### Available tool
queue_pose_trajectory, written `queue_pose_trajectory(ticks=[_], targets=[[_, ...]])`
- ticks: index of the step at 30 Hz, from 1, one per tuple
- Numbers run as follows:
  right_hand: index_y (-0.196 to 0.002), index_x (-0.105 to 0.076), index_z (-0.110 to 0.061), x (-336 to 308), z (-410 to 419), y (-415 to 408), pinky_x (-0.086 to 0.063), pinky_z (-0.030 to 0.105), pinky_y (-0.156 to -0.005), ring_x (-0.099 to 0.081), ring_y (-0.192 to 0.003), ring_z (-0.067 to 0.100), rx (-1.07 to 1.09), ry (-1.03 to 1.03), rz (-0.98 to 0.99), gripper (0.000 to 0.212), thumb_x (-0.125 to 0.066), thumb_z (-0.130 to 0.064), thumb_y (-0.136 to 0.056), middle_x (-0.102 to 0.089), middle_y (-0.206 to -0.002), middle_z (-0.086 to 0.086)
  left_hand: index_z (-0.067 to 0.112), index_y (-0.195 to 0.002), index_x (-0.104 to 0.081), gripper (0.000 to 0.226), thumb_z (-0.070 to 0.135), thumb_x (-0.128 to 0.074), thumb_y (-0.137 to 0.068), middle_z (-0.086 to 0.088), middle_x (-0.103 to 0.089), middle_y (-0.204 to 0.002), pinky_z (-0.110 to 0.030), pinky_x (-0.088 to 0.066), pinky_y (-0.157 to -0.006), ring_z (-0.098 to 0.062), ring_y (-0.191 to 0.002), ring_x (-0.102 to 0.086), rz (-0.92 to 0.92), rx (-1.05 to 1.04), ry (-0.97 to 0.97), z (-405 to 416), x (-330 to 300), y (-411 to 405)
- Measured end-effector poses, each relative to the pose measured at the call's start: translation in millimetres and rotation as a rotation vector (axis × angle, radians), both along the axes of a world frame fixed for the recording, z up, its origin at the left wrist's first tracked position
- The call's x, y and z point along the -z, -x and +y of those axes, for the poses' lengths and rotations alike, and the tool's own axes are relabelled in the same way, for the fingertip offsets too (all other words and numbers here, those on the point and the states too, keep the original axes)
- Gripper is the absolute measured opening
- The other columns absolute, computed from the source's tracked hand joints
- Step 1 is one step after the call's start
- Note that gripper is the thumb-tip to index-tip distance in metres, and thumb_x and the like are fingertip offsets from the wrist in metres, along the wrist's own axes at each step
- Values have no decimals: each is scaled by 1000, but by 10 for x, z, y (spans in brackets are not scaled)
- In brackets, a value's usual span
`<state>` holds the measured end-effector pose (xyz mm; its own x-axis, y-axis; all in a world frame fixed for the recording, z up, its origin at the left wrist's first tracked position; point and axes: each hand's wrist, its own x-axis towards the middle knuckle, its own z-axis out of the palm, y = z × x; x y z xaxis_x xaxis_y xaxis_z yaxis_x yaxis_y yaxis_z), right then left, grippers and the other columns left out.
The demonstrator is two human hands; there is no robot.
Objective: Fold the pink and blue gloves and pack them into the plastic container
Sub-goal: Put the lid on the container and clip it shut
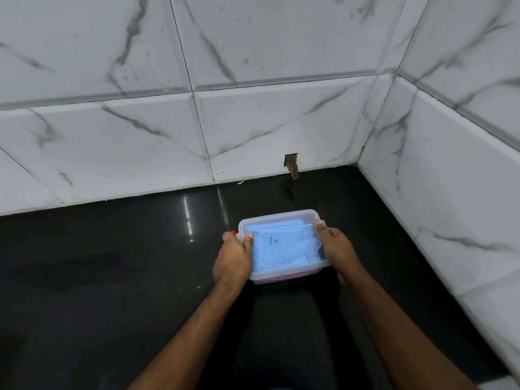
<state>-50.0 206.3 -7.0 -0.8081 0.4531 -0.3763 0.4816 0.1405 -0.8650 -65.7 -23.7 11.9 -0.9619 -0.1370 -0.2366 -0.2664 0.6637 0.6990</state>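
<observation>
The lidded plastic container (282, 246) sits low over the black floor (112, 263), gripped at both short ends; the left hand (233, 258) curls its fingers (249, 240) over the lid edge by a red clip (233, 233), the right hand (336, 249) presses a thumb on the opposite rim. Blue gloves (281, 244) lie folded on top inside, pink gloves (281, 278) beneath (only a strip shows through the wall). A lid not fully seated could pop under uneven pressure; glove fabric might catch in the seam. The tiled wall (253, 122) stands well behind and another to the right; open floor lies to the left.
</observation>
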Motion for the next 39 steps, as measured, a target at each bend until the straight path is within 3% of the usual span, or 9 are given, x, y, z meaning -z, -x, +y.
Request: queue_pose_trajectory(ticks=[4,10,15,17,24,29,34,37,39], targets=[[-101,-66,-12,5,-14,-4,-52,32,-65,-65,-79,16,49,45,26,46,-58,-57,-96,-69,-93,4,10,-133,-45,52,52,-40,-104,-10,-67,-122,-39,-46,-77,-35,-109,-65,2,-1,81,28,-22,20],[-112,-60,-18,-23,-141,-60,-60,42,-76,-67,-83,16,70,-523,157,36,-55,-52,-99,-66,-91,-2,10,-132,-49,53,54,-40,-103,-11,-69,-119,-36,-40,-72,-36,-106,-66,43,-31,183,70,-14,2],[-109,-60,-17,-70,-145,-61,-60,40,-72,-67,-78,16,58,-514,167,33,-57,-48,-99,-65,-86,-3,7,-135,-49,51,48,-41,-105,-16,-69,-118,-36,-42,-74,-38,-107,-65,48,-37,154,79,-5,14],[-109,-57,-18,-90,-149,-61,-58,41,-68,-67,-75,19,27,-630,177,26,-56,-43,-101,-67,-85,-1,6,-131,-50,48,45,-40,-106,-18,-69,-115,-38,-43,-73,-39,-104,-66,59,-30,167,94,-17,11],[-110,-53,-17,-160,-157,-64,-57,48,-75,-69,-81,30,-46,-763,154,21,-49,-37,-105,-70,-88,8,6,-116,-48,27,26,-32,-109,-17,-72,-110,-41,-47,-72,-40,-101,-70,31,92,433,163,-116,27],[-114,-51,-19,-187,-185,-68,-56,45,-75,-68,-82,32,-53,-829,130,22,-46,-38,-106,-69,-90,8,2,-128,-46,32,15,-32,-103,-19,-65,-128,-44,-49,-89,-40,-116,-64,-118,114,414,179,-210,112],[-124,-56,-18,-144,-192,-76,-57,44,-79,-70,-90,31,-45,-825,207,24,-47,-32,-106,-72,-99,8,-2,-149,-30,51,6,-31,-99,-18,-65,-128,-45,-51,-87,-37,-113,-66,-71,101,395,205,-180,3],[-133,-62,-11,-150,-195,-143,-52,41,-98,-62,-119,24,-64,-822,461,32,-48,-23,-107,-66,-131,8,3,-159,-17,57,20,-31,-106,-17,-46,-154,-47,-47,-97,-36,-130,-55,-7,127,332,184,-170,-82],[-129,-61,-14,-131,-165,-250,-47,40,-99,-56,-121,22,-141,-917,587,32,-43,-28,-107,-58,-136,6,8,-159,-25,59,38,-29,-109,-15,-28,-166,-49,-38,-112,-33,-147,-38,203,258,473,121,-150,-191]])
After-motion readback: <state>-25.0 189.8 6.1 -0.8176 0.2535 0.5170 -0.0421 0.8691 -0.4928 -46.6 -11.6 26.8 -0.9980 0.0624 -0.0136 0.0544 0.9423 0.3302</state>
